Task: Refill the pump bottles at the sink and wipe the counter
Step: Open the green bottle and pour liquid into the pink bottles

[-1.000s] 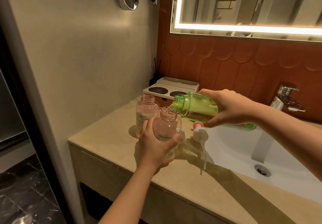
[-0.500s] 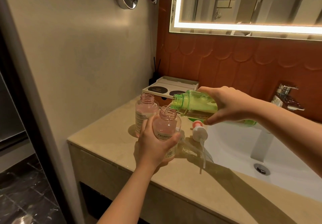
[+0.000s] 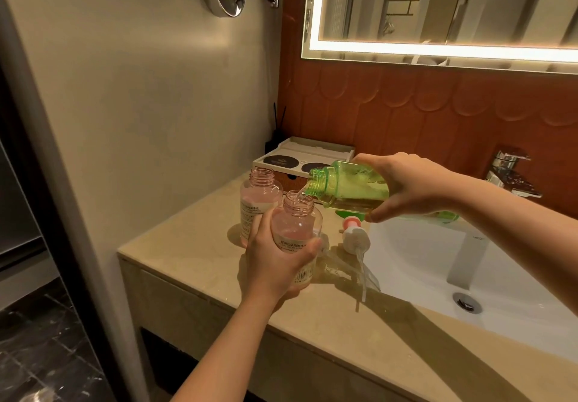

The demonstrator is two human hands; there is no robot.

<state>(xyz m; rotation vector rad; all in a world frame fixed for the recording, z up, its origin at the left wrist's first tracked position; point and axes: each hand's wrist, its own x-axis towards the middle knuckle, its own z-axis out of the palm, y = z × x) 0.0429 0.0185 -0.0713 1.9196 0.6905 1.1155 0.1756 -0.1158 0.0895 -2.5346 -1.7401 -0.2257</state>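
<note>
Right hand (image 3: 416, 184) grips the green bottle (image 3: 350, 187) tipped near-flat, its mouth just above the pink bottle (image 3: 297, 229) clasped by the left hand (image 3: 275, 257).

Warm dim light from the mirror's glowing strip (image 3: 438, 48), long arm shadows, wide-angle edge bending.

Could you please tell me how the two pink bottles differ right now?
The front pink bottle is gripped by the left hand and takes liquid from the green bottle in the right hand; the back pink bottle stands free on the counter, receiving nothing. Both are upright, uncapped and white-labelled.
</note>
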